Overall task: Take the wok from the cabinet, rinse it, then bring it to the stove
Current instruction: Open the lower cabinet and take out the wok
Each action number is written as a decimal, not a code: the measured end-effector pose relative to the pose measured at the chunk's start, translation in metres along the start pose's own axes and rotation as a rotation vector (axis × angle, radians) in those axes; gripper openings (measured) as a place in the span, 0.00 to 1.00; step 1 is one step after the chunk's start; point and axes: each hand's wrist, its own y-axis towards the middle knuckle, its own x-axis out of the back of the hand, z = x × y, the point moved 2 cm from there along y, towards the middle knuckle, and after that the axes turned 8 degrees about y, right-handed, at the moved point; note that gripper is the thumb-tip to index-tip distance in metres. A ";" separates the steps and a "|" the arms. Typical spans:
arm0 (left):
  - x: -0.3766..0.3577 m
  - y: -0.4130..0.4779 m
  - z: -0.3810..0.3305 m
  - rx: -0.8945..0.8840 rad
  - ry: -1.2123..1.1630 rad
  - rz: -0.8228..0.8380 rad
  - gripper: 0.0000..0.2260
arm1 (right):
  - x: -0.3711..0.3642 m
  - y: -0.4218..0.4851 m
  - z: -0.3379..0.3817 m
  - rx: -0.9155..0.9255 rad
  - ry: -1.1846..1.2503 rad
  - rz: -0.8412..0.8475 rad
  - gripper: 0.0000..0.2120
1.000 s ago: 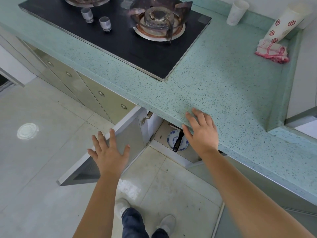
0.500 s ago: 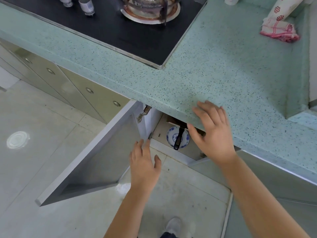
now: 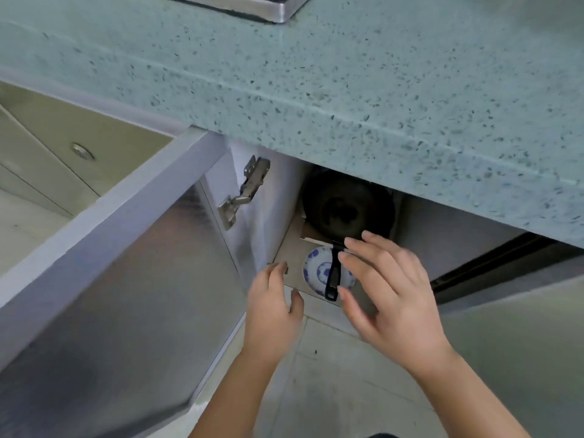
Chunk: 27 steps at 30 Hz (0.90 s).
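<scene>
A dark wok (image 3: 346,208) sits inside the open cabinet under the green speckled countertop (image 3: 379,90), its upper part hidden by the counter edge. Its black handle (image 3: 333,275) points toward me and lies over a blue-and-white plate (image 3: 317,271). My right hand (image 3: 388,292) hovers just right of the handle, fingers spread, holding nothing. My left hand (image 3: 273,306) is lower left of the plate, at the cabinet opening, also empty with fingers apart.
The grey cabinet door (image 3: 126,248) stands swung open at the left, with its metal hinge (image 3: 245,191) showing. Closed beige cabinet fronts (image 3: 79,147) lie further left. A corner of the stove (image 3: 268,7) shows at the top. Tiled floor (image 3: 341,390) lies below.
The view has dropped closer to the cabinet. My right hand left the counter edge and came down beside the wok handle. My left hand moved forward to the cabinet opening.
</scene>
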 end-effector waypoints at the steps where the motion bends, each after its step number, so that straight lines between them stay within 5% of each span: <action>1: -0.011 0.008 0.007 -0.020 0.022 -0.019 0.21 | -0.016 -0.009 -0.011 -0.027 -0.006 0.015 0.12; 8: -0.098 0.059 0.047 -0.121 0.068 -0.102 0.21 | -0.129 -0.058 -0.083 -0.135 -0.121 0.045 0.16; 15: -0.173 0.095 0.064 0.033 -0.091 -0.034 0.21 | -0.208 -0.092 -0.161 -0.408 -0.215 0.110 0.20; 27: -0.255 0.111 0.078 0.313 -0.656 0.347 0.16 | -0.263 -0.129 -0.221 -1.020 0.137 -0.036 0.21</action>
